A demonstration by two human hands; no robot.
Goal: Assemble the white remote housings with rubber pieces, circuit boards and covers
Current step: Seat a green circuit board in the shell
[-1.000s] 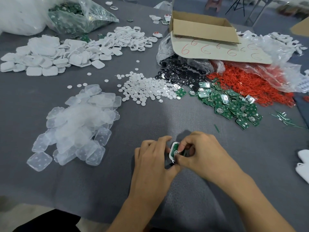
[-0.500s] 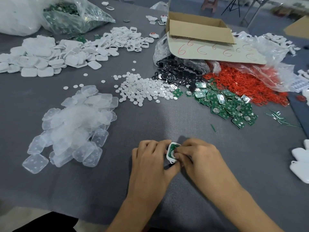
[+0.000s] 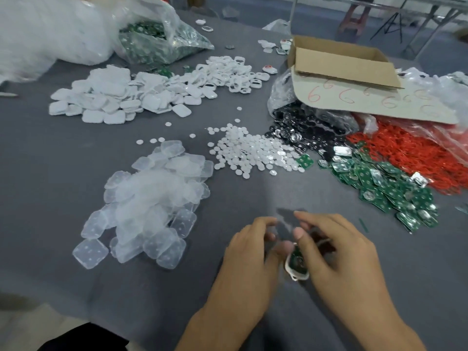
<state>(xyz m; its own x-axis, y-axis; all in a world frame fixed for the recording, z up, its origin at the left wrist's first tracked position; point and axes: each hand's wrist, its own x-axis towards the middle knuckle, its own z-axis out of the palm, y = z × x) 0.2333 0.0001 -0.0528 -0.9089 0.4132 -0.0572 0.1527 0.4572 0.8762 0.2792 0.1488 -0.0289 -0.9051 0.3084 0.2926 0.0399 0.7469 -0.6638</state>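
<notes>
Your right hand (image 3: 342,254) held the housing (image 3: 296,266) low over the table (image 3: 63,153), near its front edge, with your fingers curled round its right side. A green board (image 3: 295,260) sat inside it. Your left hand (image 3: 248,252) was just beside it, fingers bent and thumb close to the housing's top; blur hid whether it gripped or merely touched. Left of your hands lay the clear covers (image 3: 147,206). Beyond were the white discs (image 3: 253,153), loose boards (image 3: 379,183) and red pieces (image 3: 410,153). Spare housings (image 3: 114,100) were heaped far left.
</notes>
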